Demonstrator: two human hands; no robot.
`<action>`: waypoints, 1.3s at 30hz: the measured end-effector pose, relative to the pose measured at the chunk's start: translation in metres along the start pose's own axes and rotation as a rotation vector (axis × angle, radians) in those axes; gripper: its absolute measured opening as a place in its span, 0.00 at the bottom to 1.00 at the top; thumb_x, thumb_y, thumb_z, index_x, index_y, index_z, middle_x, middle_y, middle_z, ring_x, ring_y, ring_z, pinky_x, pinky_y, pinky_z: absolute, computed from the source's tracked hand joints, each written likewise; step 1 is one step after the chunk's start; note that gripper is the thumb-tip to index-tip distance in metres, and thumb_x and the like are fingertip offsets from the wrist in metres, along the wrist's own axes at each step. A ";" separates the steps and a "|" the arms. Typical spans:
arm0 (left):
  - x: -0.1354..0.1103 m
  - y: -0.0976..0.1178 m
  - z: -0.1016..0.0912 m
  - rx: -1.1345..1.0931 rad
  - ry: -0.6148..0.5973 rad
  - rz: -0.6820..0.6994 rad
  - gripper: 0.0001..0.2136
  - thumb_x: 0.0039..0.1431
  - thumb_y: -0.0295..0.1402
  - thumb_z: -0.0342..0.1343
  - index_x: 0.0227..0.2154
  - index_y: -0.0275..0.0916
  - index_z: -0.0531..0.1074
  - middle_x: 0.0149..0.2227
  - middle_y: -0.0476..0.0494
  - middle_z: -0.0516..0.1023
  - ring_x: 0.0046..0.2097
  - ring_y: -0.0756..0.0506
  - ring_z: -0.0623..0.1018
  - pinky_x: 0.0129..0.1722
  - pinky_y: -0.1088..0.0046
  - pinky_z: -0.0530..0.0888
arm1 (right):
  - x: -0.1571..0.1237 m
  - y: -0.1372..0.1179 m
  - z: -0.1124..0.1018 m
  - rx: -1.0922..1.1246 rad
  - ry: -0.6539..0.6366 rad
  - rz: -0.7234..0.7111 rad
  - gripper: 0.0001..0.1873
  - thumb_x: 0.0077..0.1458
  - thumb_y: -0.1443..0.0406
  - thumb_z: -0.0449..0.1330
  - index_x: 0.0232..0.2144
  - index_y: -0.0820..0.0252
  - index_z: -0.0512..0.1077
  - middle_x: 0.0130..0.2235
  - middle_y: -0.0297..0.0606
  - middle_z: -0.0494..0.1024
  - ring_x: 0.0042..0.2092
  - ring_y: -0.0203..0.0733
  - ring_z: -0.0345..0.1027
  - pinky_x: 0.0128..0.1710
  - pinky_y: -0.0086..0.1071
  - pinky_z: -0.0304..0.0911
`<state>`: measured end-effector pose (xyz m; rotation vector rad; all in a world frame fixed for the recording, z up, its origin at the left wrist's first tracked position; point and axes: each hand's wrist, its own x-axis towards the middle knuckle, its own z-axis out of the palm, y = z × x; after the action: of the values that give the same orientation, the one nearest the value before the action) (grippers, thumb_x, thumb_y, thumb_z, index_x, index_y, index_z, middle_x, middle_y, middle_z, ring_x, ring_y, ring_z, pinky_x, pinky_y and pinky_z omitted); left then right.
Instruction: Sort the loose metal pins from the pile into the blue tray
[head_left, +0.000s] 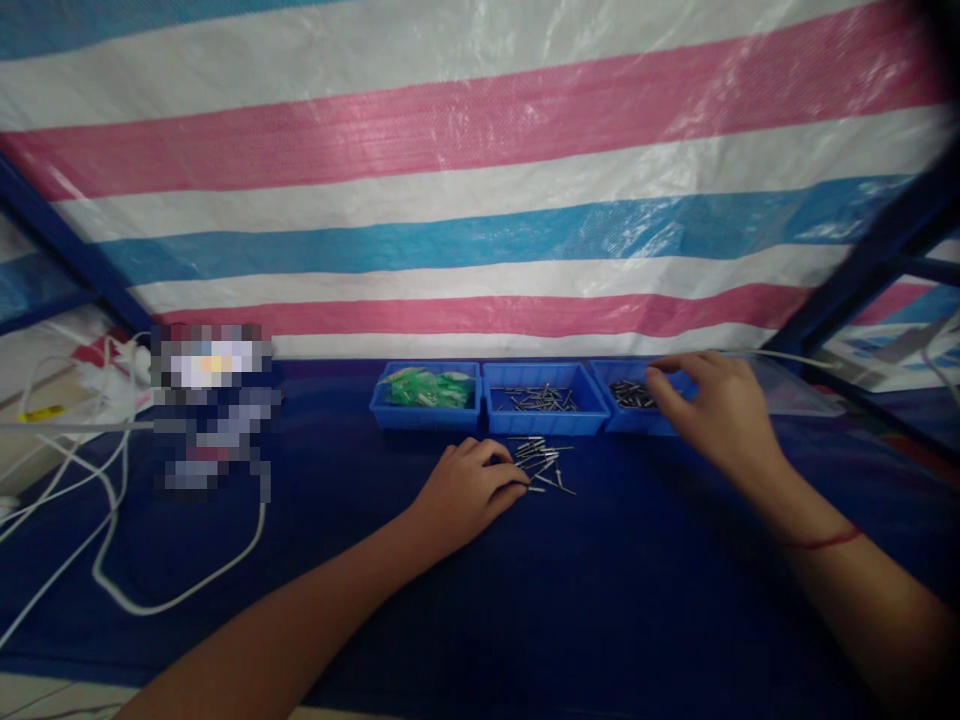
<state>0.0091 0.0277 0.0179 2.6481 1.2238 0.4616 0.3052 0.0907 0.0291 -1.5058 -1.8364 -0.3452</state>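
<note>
My left hand rests on the dark blue tabletop, palm down. Its thumb and index finger come together at the left edge of a small loose pile of silvery blind rivets. One rivet pokes out at those fingertips. Over the right-hand blue bin hovers my right hand, with thumb and index tips meeting in a pinch; whatever lies between them is too small to make out. That bin holds small dark metal pieces, partly hidden by the hand. Behind the pile, the middle blue bin contains more rivets.
A left blue bin holds green plastic packets. White cables loop across the table's left side beside a blurred-out patch. A striped tarp hangs behind, between blue frame posts. A clear plastic sheet lies behind my right hand.
</note>
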 end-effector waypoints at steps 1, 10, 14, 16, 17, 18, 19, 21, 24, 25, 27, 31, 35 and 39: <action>0.000 0.000 0.000 0.003 0.004 0.008 0.10 0.63 0.37 0.49 0.39 0.45 0.75 0.43 0.45 0.73 0.42 0.44 0.70 0.40 0.67 0.64 | -0.001 -0.010 -0.002 0.050 -0.015 -0.044 0.08 0.57 0.63 0.54 0.33 0.58 0.72 0.35 0.45 0.76 0.39 0.51 0.68 0.42 0.43 0.60; 0.001 -0.001 0.002 0.074 -0.007 0.004 0.11 0.66 0.32 0.44 0.37 0.40 0.73 0.40 0.46 0.74 0.40 0.46 0.71 0.38 0.69 0.65 | -0.030 -0.086 0.001 0.405 -0.560 -0.474 0.10 0.50 0.57 0.62 0.32 0.57 0.74 0.33 0.40 0.74 0.36 0.44 0.70 0.36 0.37 0.66; 0.002 -0.004 0.006 0.046 0.004 0.005 0.10 0.65 0.31 0.45 0.37 0.39 0.73 0.40 0.45 0.74 0.40 0.46 0.71 0.40 0.68 0.66 | -0.037 -0.091 0.008 0.430 -0.630 -0.493 0.09 0.51 0.58 0.62 0.32 0.57 0.74 0.31 0.38 0.74 0.34 0.42 0.70 0.35 0.35 0.66; 0.002 -0.005 0.007 0.004 0.016 0.001 0.10 0.65 0.30 0.46 0.38 0.39 0.72 0.40 0.45 0.74 0.41 0.46 0.72 0.42 0.68 0.66 | -0.037 -0.091 0.009 0.451 -0.651 -0.507 0.07 0.53 0.60 0.60 0.32 0.57 0.74 0.31 0.38 0.74 0.35 0.42 0.70 0.36 0.35 0.66; 0.003 -0.005 0.007 -0.027 0.023 -0.002 0.09 0.65 0.30 0.46 0.39 0.39 0.72 0.40 0.44 0.74 0.41 0.45 0.72 0.42 0.68 0.67 | -0.037 -0.092 0.009 0.457 -0.654 -0.513 0.07 0.54 0.61 0.59 0.33 0.57 0.73 0.32 0.39 0.73 0.35 0.42 0.70 0.36 0.35 0.66; 0.003 -0.005 0.007 -0.068 0.032 -0.005 0.09 0.65 0.30 0.46 0.40 0.39 0.72 0.41 0.44 0.74 0.42 0.45 0.73 0.43 0.69 0.67 | -0.038 -0.092 0.009 0.458 -0.650 -0.514 0.06 0.55 0.62 0.58 0.33 0.57 0.73 0.33 0.39 0.73 0.36 0.42 0.70 0.37 0.36 0.66; 0.003 -0.006 0.007 -0.118 0.044 -0.007 0.09 0.65 0.30 0.46 0.41 0.39 0.71 0.41 0.44 0.74 0.43 0.45 0.73 0.43 0.69 0.67 | -0.038 -0.093 0.009 0.458 -0.639 -0.507 0.06 0.56 0.62 0.58 0.34 0.57 0.73 0.34 0.40 0.73 0.37 0.43 0.69 0.38 0.36 0.66; 0.003 -0.005 0.006 -0.232 0.084 -0.016 0.09 0.64 0.29 0.46 0.43 0.39 0.70 0.42 0.44 0.74 0.44 0.46 0.73 0.45 0.70 0.68 | -0.040 -0.095 0.009 0.466 -0.600 -0.464 0.06 0.56 0.63 0.57 0.37 0.57 0.72 0.37 0.41 0.73 0.38 0.43 0.69 0.39 0.37 0.66; 0.004 -0.004 0.005 -0.372 0.150 -0.040 0.09 0.64 0.30 0.47 0.43 0.39 0.70 0.41 0.44 0.75 0.44 0.46 0.74 0.45 0.71 0.69 | -0.044 -0.097 0.010 0.518 -0.534 -0.363 0.09 0.57 0.63 0.56 0.41 0.56 0.70 0.40 0.41 0.73 0.38 0.42 0.69 0.36 0.35 0.66; 0.004 -0.003 0.005 -0.403 0.164 -0.049 0.09 0.63 0.30 0.48 0.43 0.39 0.70 0.41 0.44 0.76 0.43 0.46 0.74 0.44 0.71 0.69 | -0.044 -0.097 0.010 0.541 -0.514 -0.339 0.10 0.57 0.64 0.56 0.42 0.56 0.69 0.40 0.41 0.73 0.38 0.42 0.69 0.36 0.35 0.66; 0.004 -0.002 0.006 -0.446 0.179 -0.073 0.08 0.62 0.31 0.50 0.42 0.39 0.71 0.39 0.45 0.76 0.40 0.46 0.75 0.43 0.71 0.69 | -0.044 -0.097 0.011 0.583 -0.487 -0.318 0.09 0.58 0.65 0.54 0.42 0.56 0.69 0.40 0.41 0.73 0.39 0.42 0.69 0.39 0.36 0.66; 0.005 0.001 0.006 -0.478 0.196 -0.130 0.09 0.60 0.33 0.52 0.41 0.39 0.72 0.37 0.45 0.77 0.38 0.47 0.75 0.41 0.72 0.70 | -0.042 -0.098 0.009 0.663 -0.478 -0.282 0.07 0.60 0.66 0.52 0.36 0.57 0.71 0.36 0.40 0.74 0.38 0.42 0.69 0.38 0.35 0.66; 0.006 0.002 0.005 -0.477 0.162 -0.118 0.08 0.61 0.33 0.52 0.38 0.38 0.74 0.37 0.44 0.77 0.39 0.46 0.75 0.42 0.72 0.70 | -0.042 -0.102 0.008 0.721 -0.452 -0.217 0.07 0.59 0.65 0.53 0.33 0.57 0.71 0.32 0.39 0.74 0.34 0.40 0.68 0.33 0.33 0.64; 0.006 0.002 0.004 -0.487 0.146 -0.066 0.09 0.61 0.32 0.51 0.37 0.38 0.75 0.38 0.43 0.78 0.41 0.46 0.75 0.43 0.72 0.70 | -0.045 -0.104 0.009 0.764 -0.422 -0.135 0.07 0.58 0.63 0.55 0.32 0.57 0.71 0.30 0.37 0.74 0.30 0.38 0.66 0.28 0.31 0.61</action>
<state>0.0159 0.0310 0.0164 2.1865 1.0655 0.8340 0.2078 0.0341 0.0171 -0.9545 -2.0505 0.6052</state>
